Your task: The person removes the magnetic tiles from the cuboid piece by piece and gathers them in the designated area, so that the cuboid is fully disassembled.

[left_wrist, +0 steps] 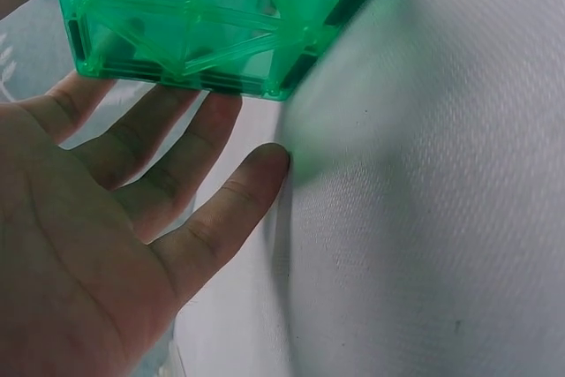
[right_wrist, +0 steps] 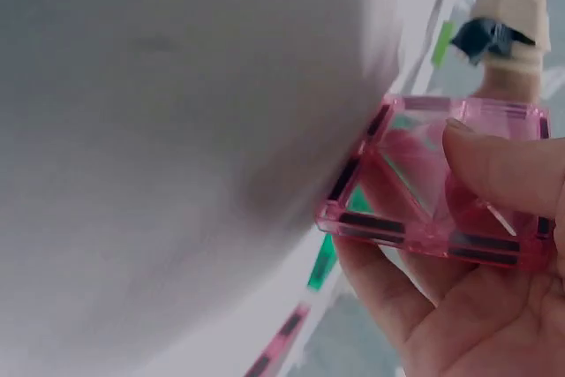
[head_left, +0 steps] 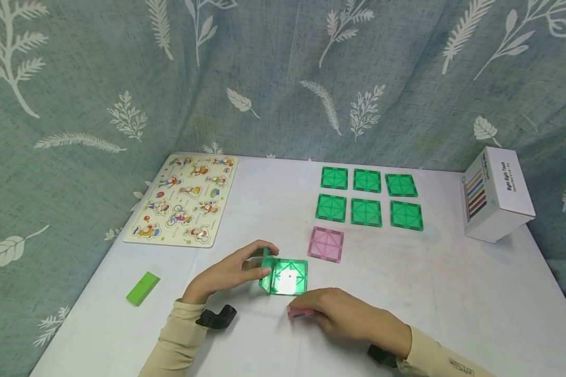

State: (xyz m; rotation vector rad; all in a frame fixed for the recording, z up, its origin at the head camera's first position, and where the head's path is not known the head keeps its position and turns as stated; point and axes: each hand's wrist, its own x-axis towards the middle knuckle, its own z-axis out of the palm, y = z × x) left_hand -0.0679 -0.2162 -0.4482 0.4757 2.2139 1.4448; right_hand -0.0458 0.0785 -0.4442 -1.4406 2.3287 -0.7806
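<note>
My left hand [head_left: 233, 269] holds an upright green magnetic tile [head_left: 266, 280] between thumb and fingers. That tile stands along the left edge of a green tile [head_left: 290, 277] lying flat on the table. The left wrist view shows the upright tile [left_wrist: 190, 19] close up, its lower edge near the fingers. Just in front of the flat green tile, my right hand [head_left: 344, 314] pinches a pink magnetic tile [head_left: 300, 312], tilted up on edge. In the right wrist view, the thumb presses one face of this pink tile [right_wrist: 419, 178] and fingers lie behind it.
Beyond the hands lies a flat pink tile [head_left: 326, 244]. Several green tiles [head_left: 366, 212] form two rows behind it. A picture puzzle board [head_left: 181, 201] lies at back left, a green block [head_left: 143, 288] at left, and a white box [head_left: 497, 193] stands at right.
</note>
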